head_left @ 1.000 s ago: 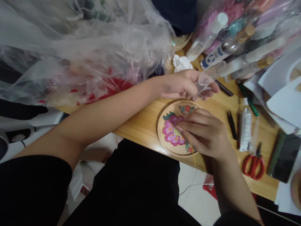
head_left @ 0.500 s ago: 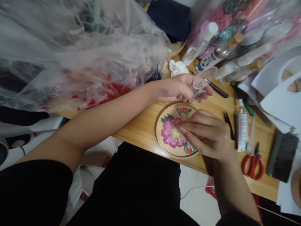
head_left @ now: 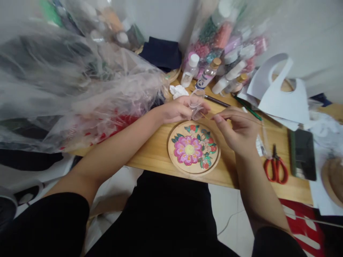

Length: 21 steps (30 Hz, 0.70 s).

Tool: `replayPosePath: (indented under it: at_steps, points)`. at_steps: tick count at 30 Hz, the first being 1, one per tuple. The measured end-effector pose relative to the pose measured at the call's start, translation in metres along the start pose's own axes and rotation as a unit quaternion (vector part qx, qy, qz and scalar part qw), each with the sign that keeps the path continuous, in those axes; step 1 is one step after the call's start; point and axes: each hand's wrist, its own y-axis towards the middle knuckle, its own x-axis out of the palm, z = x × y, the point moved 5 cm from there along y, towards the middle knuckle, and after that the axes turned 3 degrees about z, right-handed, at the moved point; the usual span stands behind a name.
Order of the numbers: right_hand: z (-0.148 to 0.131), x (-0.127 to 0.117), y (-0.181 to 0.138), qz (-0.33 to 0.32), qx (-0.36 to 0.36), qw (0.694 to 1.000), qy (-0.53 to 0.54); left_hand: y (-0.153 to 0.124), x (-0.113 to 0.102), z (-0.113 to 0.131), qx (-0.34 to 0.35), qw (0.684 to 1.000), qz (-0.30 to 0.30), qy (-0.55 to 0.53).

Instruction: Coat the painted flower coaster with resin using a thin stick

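My left hand (head_left: 180, 109) is closed around a small clear plastic cup (head_left: 197, 113), tilted above the far edge of a round wooden plaque. Another clear rim shows just behind that cup. Between the thumb and fingers of my right hand (head_left: 239, 130) is a thin yellowish stick (head_left: 205, 117), its end at the mouth of the cup. Below both hands lies the wooden plaque (head_left: 173, 161), bearing a pink flower (head_left: 189, 150) with a pale yellow centre, green leaves and red fruit-like shapes outlined in gold.
Red-handled scissors (head_left: 276, 169) and a dark phone (head_left: 304, 155) lie at right. Behind stand bottles (head_left: 206, 75), crumpled tissue (head_left: 178, 91) and white paper cutouts (head_left: 284, 100). Large clear plastic bags (head_left: 107, 82) crowd the left. The table's front edge is near my lap.
My right hand has moved from over the pink flower up to the cup, uncovering the plaque. The left hand still holds the cup. The camera view has shifted.
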Motion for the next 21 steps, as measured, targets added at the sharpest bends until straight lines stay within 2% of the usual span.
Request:
replayPosePath:
  at_steps: [3,8,11,14,18,21]
  points:
    - [0.003,0.003,0.004,-0.014,0.010,1.000,-0.021,0.000,-0.001,-0.001,-0.004,1.000,0.006,0.000]
    - [0.003,0.008,0.010,-0.084,0.044,0.995,-0.014,-0.001,-0.005,-0.003,-0.011,0.999,0.029,0.027]
    - [-0.003,0.009,0.015,-0.110,0.031,0.993,-0.033,0.000,-0.007,-0.005,-0.014,0.999,0.040,0.024]
    - [-0.010,0.012,0.020,-0.130,0.001,0.986,-0.100,0.000,-0.006,-0.005,-0.006,0.998,0.048,0.027]
    - [-0.013,0.018,0.026,-0.179,-0.039,0.953,-0.240,-0.001,-0.005,-0.004,-0.008,0.997,0.056,0.044]
    - [-0.015,0.021,0.030,-0.222,-0.072,0.925,-0.301,-0.002,-0.005,-0.003,-0.014,0.996,0.065,0.058]
